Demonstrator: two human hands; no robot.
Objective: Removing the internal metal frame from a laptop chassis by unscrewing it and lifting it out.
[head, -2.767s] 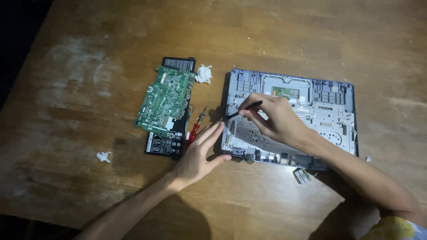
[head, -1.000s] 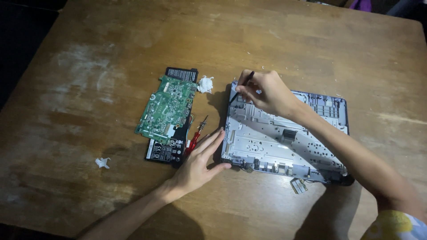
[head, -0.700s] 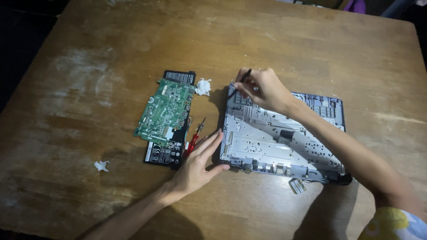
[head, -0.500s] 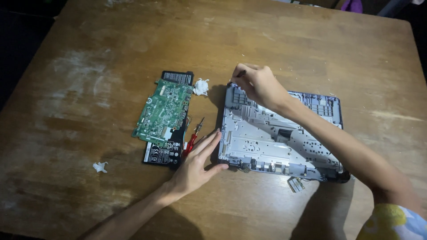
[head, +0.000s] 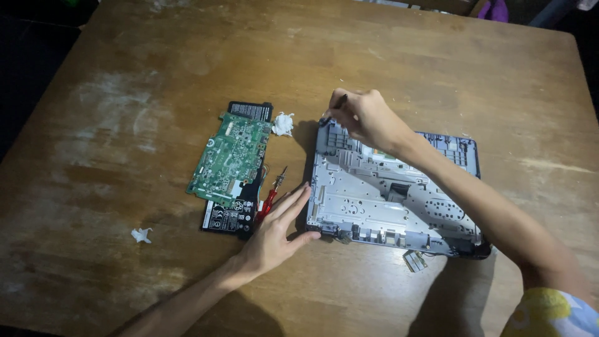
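Wooden table (head: 125, 93) under everything; small white paper scrap (head: 141, 234) far left. Next over, green circuit board (head: 228, 158) on top of black battery pack (head: 238, 167), white wad (head: 282, 123) just beside its top corner. Red-handled screwdriver (head: 270, 196) between battery and left hand (head: 275, 232). Left hand flat and open, fingers spread, holding nothing, thumb against lower left edge of opened laptop chassis (head: 387, 196). Right hand (head: 365, 116) at chassis top left corner, pinched shut on thin dark tool (head: 340, 102). Small loose part (head: 415, 260) below chassis
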